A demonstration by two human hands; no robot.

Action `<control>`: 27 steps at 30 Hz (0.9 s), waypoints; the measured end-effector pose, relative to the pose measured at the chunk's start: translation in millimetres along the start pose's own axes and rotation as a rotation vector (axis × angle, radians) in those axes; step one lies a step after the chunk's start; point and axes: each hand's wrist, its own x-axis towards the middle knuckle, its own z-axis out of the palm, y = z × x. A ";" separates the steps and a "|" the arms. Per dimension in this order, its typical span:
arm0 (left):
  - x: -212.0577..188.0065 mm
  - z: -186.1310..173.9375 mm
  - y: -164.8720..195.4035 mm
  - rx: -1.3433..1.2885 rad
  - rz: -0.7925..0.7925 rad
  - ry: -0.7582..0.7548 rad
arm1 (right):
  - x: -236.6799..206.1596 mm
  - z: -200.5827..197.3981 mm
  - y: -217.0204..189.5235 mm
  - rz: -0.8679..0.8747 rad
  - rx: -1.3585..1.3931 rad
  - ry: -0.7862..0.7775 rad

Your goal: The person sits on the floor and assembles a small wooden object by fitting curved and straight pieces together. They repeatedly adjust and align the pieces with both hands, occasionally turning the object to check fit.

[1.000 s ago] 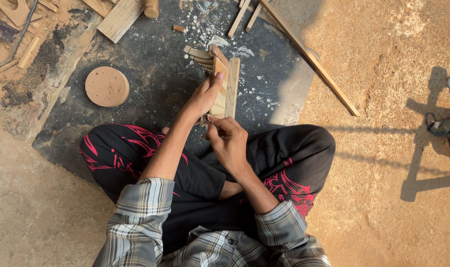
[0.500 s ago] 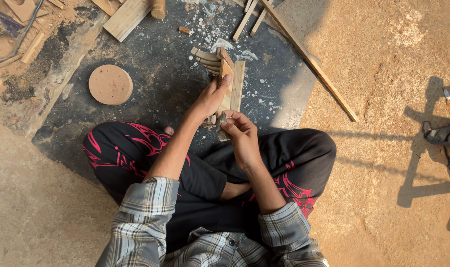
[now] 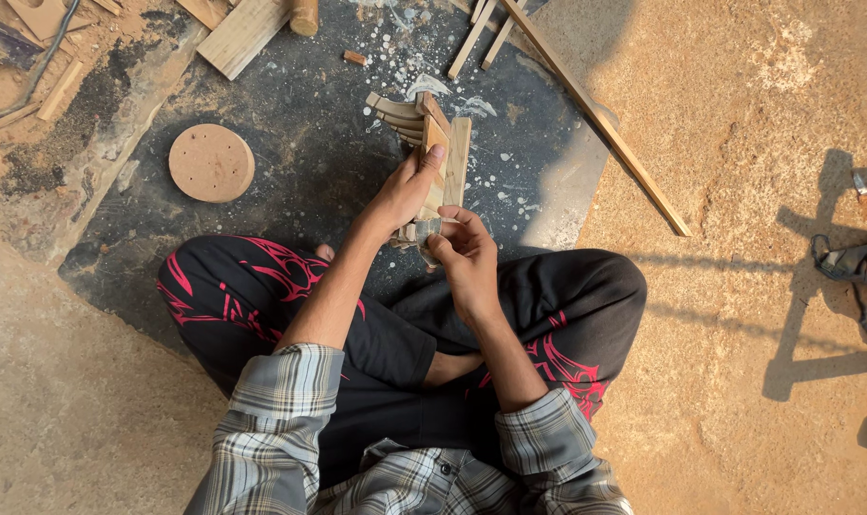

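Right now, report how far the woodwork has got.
Done: cut slats lie stacked on the dark mat, with chips scattered around. In hand: the left hand grips an upright wood strip and the right hand works at its lower end. Left: long sticks and a plank lie untouched.

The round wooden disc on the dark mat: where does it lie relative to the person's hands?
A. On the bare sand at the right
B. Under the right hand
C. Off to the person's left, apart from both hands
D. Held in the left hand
C: the round wooden disc lies flat on the dark mat, off to the left and clear of the left hand and right hand, which hold a small wooden piece.
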 end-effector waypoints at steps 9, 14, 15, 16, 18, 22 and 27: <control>0.7 1.9 -1.5 -0.004 -0.023 0.009 | -6.8 -1.1 3.6 -0.070 -0.115 -0.046; 1.3 3.2 -0.8 0.015 0.058 0.022 | -1.1 -1.0 4.4 -0.009 -0.118 -0.032; 1.4 3.3 -0.4 0.018 0.036 0.019 | 0.6 -0.4 4.3 0.001 -0.090 -0.035; 1.6 3.3 -0.1 0.022 0.015 0.016 | 2.3 0.0 4.0 0.013 -0.066 -0.030; 1.8 3.1 1.0 0.028 -0.021 0.004 | 5.1 0.8 3.1 0.035 -0.018 -0.019; 0.8 3.3 2.5 0.018 -0.060 -0.013 | 7.5 -0.4 -0.6 -0.001 -0.031 -0.048; 2.9 4.3 3.4 0.025 0.005 0.002 | 8.5 -2.5 -4.0 0.028 -0.095 -0.084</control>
